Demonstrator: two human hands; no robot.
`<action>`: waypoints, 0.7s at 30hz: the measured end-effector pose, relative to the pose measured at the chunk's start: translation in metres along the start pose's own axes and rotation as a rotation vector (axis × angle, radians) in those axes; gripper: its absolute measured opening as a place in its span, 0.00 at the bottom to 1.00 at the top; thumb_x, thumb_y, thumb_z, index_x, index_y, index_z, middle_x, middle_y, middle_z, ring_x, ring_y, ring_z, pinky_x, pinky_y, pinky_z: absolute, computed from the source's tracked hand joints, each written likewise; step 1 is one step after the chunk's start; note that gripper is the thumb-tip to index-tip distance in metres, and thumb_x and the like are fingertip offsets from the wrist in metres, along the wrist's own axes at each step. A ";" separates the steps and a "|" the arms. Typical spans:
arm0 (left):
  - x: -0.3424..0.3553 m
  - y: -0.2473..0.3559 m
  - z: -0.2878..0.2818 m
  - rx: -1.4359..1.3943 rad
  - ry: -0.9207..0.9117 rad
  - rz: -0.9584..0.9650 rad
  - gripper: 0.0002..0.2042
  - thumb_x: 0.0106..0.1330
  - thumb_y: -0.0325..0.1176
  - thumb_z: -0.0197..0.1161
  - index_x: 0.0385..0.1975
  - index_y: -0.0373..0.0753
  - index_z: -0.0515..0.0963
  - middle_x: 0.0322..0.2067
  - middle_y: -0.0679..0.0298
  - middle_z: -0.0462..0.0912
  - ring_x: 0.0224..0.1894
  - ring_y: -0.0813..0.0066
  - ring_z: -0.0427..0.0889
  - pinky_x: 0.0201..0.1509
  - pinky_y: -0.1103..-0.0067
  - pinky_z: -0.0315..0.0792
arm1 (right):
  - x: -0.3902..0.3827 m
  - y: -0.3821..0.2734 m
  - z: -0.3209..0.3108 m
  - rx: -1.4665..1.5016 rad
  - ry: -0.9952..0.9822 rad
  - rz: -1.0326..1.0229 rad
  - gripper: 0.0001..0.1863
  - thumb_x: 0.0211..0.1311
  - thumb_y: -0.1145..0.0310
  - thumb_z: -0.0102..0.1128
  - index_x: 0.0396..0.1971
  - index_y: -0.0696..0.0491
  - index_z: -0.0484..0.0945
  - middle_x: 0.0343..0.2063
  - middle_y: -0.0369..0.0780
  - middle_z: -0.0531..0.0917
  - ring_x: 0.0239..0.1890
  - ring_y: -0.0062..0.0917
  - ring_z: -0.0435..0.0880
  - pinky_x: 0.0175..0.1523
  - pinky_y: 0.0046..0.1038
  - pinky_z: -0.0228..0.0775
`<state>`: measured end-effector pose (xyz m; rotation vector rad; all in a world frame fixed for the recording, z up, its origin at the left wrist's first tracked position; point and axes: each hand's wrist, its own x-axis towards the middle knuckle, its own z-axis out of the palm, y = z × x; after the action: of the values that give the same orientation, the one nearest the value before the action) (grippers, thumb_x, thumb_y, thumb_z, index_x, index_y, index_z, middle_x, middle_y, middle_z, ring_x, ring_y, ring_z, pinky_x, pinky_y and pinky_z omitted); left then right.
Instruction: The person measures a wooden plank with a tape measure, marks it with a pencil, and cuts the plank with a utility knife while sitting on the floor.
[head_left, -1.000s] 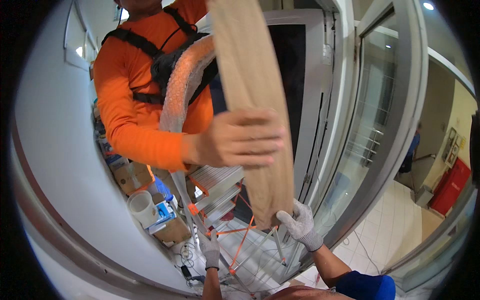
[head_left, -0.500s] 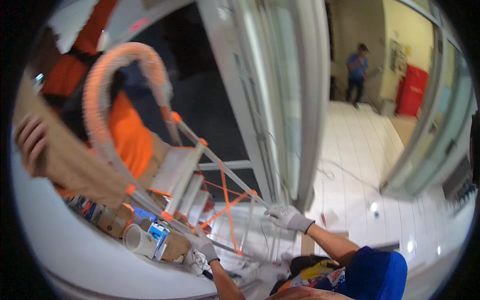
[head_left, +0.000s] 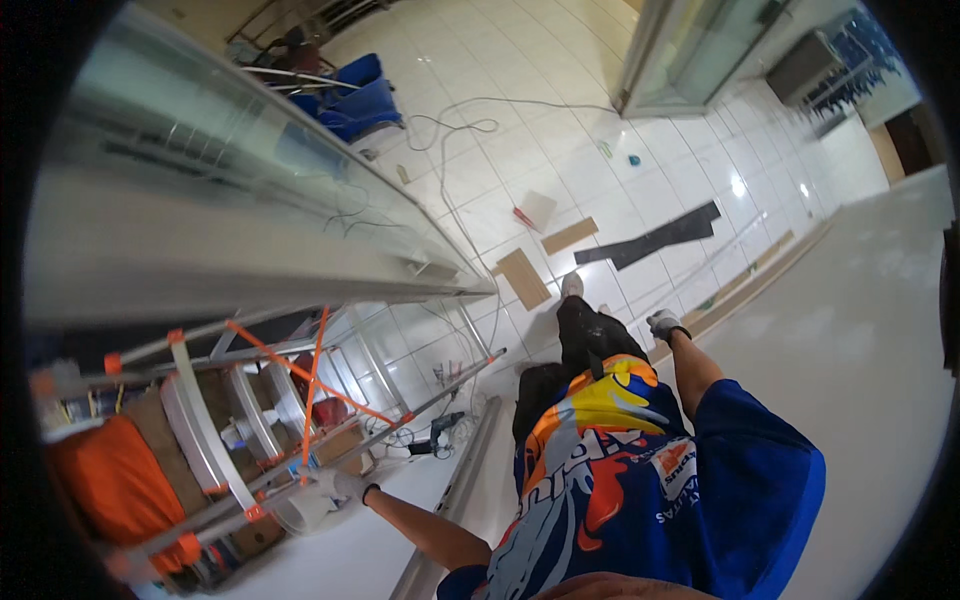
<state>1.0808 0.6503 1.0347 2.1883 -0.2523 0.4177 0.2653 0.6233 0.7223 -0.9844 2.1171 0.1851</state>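
Note:
On the left stands a metal stepladder (head_left: 247, 410) with flat treads, orange joints and crossed orange straps. My left hand (head_left: 340, 484), in a pale grey glove, is closed around its near rail. A white bucket (head_left: 305, 512) sits just under that hand, partly hidden by it. My right hand (head_left: 664, 323), gloved the same way, hangs beside my right leg with loosely parted fingers and nothing visible in it. The legs of the ladder reach toward a dark power drill (head_left: 437, 432) lying on the floor.
A glass door (head_left: 230, 190) stands at upper left, near blue chairs (head_left: 355, 95). Wood-look planks (head_left: 522, 279) and dark strips (head_left: 650, 240) lie on the white tiles. A cable (head_left: 443, 170) winds across the floor. A white wall (head_left: 830, 370) rises at right. Orange cloth (head_left: 110, 490) lies behind the ladder.
My view has swung down and to the right. My right hand has left the ladder and dropped to my side. My left hand stays at the ladder.

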 end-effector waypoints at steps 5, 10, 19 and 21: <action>0.057 -0.022 -0.026 0.359 -0.022 0.116 0.35 0.80 0.55 0.55 0.69 0.26 0.64 0.62 0.35 0.75 0.60 0.41 0.78 0.64 0.53 0.70 | -0.008 -0.012 0.008 0.261 -0.278 0.032 0.17 0.67 0.55 0.60 0.30 0.55 0.86 0.22 0.42 0.87 0.25 0.30 0.86 0.36 0.36 0.79; -0.049 0.012 0.008 0.435 -0.095 0.374 0.32 0.80 0.54 0.56 0.66 0.28 0.67 0.58 0.39 0.77 0.58 0.45 0.79 0.63 0.56 0.71 | 0.047 -0.022 -0.065 0.287 -0.173 -0.094 0.22 0.67 0.52 0.57 0.33 0.57 0.89 0.30 0.52 0.89 0.34 0.41 0.89 0.47 0.42 0.80; -0.285 0.097 0.125 0.266 -1.346 0.353 0.27 0.80 0.51 0.56 0.62 0.30 0.72 0.52 0.45 0.80 0.54 0.52 0.80 0.60 0.61 0.72 | 0.097 -0.111 -0.221 0.812 0.141 -0.241 0.21 0.75 0.53 0.59 0.46 0.58 0.85 0.31 0.35 0.86 0.34 0.20 0.82 0.43 0.28 0.77; -0.324 0.125 0.159 0.263 -1.576 0.374 0.26 0.80 0.50 0.56 0.61 0.30 0.73 0.51 0.47 0.81 0.54 0.54 0.81 0.60 0.62 0.73 | 0.086 -0.110 -0.224 0.878 0.175 -0.169 0.21 0.75 0.53 0.59 0.47 0.58 0.85 0.31 0.36 0.86 0.34 0.20 0.82 0.44 0.28 0.77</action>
<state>0.7740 0.4582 0.9119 2.2280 -1.4868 -1.2424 0.1760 0.4023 0.8352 -0.6354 1.9287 -0.8711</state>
